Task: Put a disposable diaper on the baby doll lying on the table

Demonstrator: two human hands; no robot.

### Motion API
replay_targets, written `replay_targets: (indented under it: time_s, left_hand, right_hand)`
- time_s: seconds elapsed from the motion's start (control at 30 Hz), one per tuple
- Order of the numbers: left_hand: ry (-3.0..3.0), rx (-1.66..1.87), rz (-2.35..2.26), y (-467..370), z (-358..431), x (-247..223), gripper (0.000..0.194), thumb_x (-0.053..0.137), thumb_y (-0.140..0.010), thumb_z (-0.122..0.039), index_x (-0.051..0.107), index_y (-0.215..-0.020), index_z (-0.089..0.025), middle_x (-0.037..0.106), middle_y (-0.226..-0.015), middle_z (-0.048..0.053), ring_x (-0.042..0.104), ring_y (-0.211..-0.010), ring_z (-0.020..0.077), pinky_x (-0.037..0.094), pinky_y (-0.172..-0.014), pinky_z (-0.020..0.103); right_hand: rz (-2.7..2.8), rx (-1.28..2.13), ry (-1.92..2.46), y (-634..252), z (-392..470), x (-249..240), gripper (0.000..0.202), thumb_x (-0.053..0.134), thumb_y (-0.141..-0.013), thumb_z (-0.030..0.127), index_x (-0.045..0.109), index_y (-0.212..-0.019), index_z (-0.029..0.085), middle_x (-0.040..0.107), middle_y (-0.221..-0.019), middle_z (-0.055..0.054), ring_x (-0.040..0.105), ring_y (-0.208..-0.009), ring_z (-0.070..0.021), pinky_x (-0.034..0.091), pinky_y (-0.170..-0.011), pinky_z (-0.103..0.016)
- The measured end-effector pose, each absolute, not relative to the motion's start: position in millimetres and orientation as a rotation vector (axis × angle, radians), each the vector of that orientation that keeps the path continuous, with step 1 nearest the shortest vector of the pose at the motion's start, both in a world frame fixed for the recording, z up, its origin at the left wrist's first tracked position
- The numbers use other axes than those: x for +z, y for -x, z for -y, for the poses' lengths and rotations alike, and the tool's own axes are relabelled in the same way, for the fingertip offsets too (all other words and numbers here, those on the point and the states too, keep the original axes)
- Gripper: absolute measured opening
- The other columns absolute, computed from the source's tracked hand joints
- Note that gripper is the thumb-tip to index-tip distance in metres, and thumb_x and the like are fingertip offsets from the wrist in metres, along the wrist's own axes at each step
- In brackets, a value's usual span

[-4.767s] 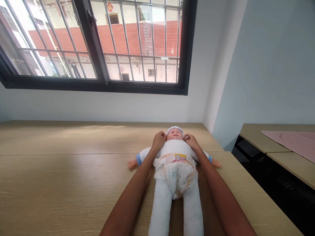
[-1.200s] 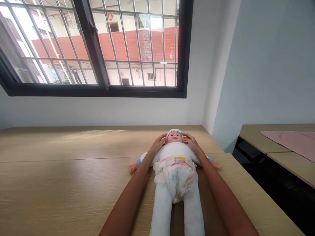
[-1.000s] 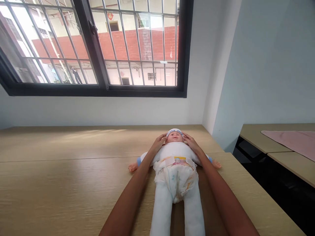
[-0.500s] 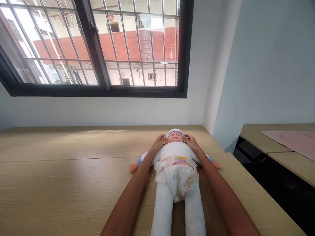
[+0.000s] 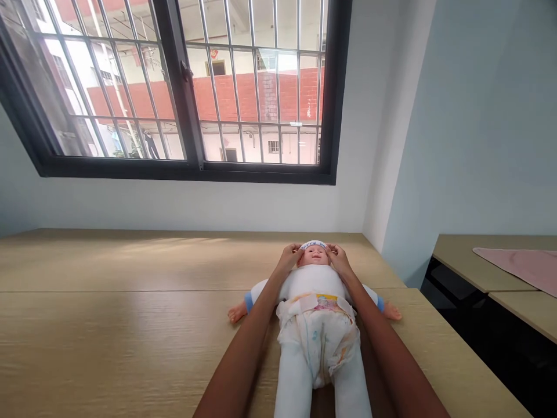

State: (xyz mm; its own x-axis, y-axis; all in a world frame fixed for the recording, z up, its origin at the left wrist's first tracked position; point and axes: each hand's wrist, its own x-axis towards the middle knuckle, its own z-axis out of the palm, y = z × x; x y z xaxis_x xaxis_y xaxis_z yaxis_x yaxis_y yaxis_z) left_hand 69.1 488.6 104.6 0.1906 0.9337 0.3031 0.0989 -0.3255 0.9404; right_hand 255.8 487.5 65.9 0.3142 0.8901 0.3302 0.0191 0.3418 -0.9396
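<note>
A baby doll (image 5: 314, 280) lies on its back, head away from me and arms spread, in a white top with blue cuffs. A white diaper (image 5: 319, 337) with a coloured band at its waist is on over white leg coverings. On the doll's head is a white hat (image 5: 313, 244) with dark lettering along its edge. My left hand (image 5: 290, 257) pinches the hat's edge on the left of the head. Opposite it, my right hand (image 5: 338, 258) has its bent fingers on the hat's right edge. The fingertips are small and partly hidden.
The doll rests on a wooden table (image 5: 108, 348) that meets the wall below a barred window (image 5: 261, 174). To the right, across a dark gap, stands another table (image 5: 461, 261) with a pink cloth (image 5: 522, 267) on it.
Both hands have come slightly inward along the hat's edge, nearer the doll's forehead. The camera view has shifted, so the doll and window sit lower in the picture.
</note>
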Motion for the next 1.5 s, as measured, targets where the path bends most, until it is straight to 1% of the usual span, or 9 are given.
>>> replay_targets:
  time_s: [0.1,0.2,0.43,0.6,0.73,0.93,1.1,1.3,1.5]
  left_hand:
    - [-1.602,1.238,-0.976,-68,-486,104,0.020,0.062,-0.066,-0.033,0.061,-0.067,-0.013,0.055,-0.054,-0.002,0.049,-0.052,0.0107,0.038,-0.051,0.022]
    - [-1.587,1.260,-0.968,-68,-484,102,0.020,0.062,-0.066,-0.033,0.057,-0.064,-0.014,0.052,-0.052,-0.002,0.047,-0.049,0.0094,0.036,-0.048,0.021]
    - [-1.602,1.394,-0.995,-69,-487,99,0.024,0.064,-0.065,-0.024,0.063,-0.086,-0.013,0.064,-0.075,0.003,0.055,-0.067,0.0126,0.044,-0.061,0.023]
    - [-1.692,1.466,-1.034,-70,-487,99,0.018,0.065,-0.065,-0.023,0.066,-0.081,-0.015,0.062,-0.071,0.001,0.054,-0.070,0.0137,0.044,-0.067,0.025]
    - [-1.747,1.458,-1.036,-70,-483,101,0.012,0.061,-0.069,-0.021,0.065,-0.079,-0.015,0.067,-0.083,0.005,0.058,-0.080,0.0167,0.047,-0.074,0.028]
    - [-1.815,1.422,-1.039,-72,-478,104,0.017,0.058,-0.073,-0.023,0.065,-0.087,-0.017,0.066,-0.097,0.007,0.059,-0.084,0.0180,0.047,-0.076,0.030]
    - [-1.802,1.460,-1.084,-74,-477,104,0.010,0.057,-0.073,-0.024,0.059,-0.079,-0.017,0.062,-0.082,0.003,0.055,-0.076,0.0158,0.044,-0.073,0.028]
    - [-1.757,1.418,-1.132,-74,-478,103,0.011,0.055,-0.072,-0.025,0.047,-0.065,-0.019,0.049,-0.063,-0.004,0.047,-0.063,0.0119,0.037,-0.062,0.024]
    - [-1.681,1.253,-1.257,-68,-482,98,0.013,0.045,-0.064,-0.011,0.042,-0.054,-0.018,0.043,-0.052,-0.005,0.042,-0.055,0.0107,0.032,-0.056,0.023]
  right_hand:
    - [1.071,0.742,1.059,-257,-487,64,0.037,0.069,-0.063,0.045,0.063,-0.085,0.016,0.069,-0.089,-0.010,0.063,-0.077,-0.0191,0.051,-0.070,-0.031]
    - [1.067,0.742,1.073,-258,-486,63,0.041,0.070,-0.061,0.049,0.064,-0.084,0.015,0.068,-0.080,-0.007,0.061,-0.070,-0.0175,0.049,-0.064,-0.029]
    - [1.118,0.729,1.080,-259,-481,62,0.047,0.065,-0.060,0.057,0.063,-0.080,0.015,0.067,-0.075,-0.006,0.058,-0.065,-0.0160,0.047,-0.062,-0.028]
    - [1.163,0.603,1.069,-260,-473,69,0.040,0.068,-0.062,0.052,0.063,-0.078,0.016,0.067,-0.082,-0.007,0.055,-0.068,-0.0164,0.046,-0.067,-0.029]
    - [1.191,0.533,1.055,-257,-467,74,0.038,0.066,-0.066,0.051,0.065,-0.082,0.016,0.066,-0.085,-0.007,0.052,-0.069,-0.0157,0.045,-0.067,-0.028]
    - [1.243,0.469,1.055,-252,-461,78,0.036,0.065,-0.068,0.047,0.069,-0.087,0.016,0.066,-0.092,-0.008,0.053,-0.073,-0.0166,0.044,-0.067,-0.028]
    - [1.152,0.576,0.998,-251,-460,81,0.026,0.067,-0.065,0.037,0.068,-0.080,0.016,0.067,-0.087,-0.007,0.060,-0.081,-0.0192,0.047,-0.077,-0.030]
    - [1.119,0.590,1.005,-251,-461,81,0.018,0.063,-0.063,0.030,0.067,-0.074,0.016,0.067,-0.080,-0.006,0.060,-0.078,-0.0191,0.047,-0.074,-0.030]
    - [1.098,0.643,1.005,-252,-465,79,0.020,0.059,-0.063,0.033,0.065,-0.074,0.017,0.067,-0.078,-0.004,0.059,-0.077,-0.0180,0.046,-0.073,-0.029]
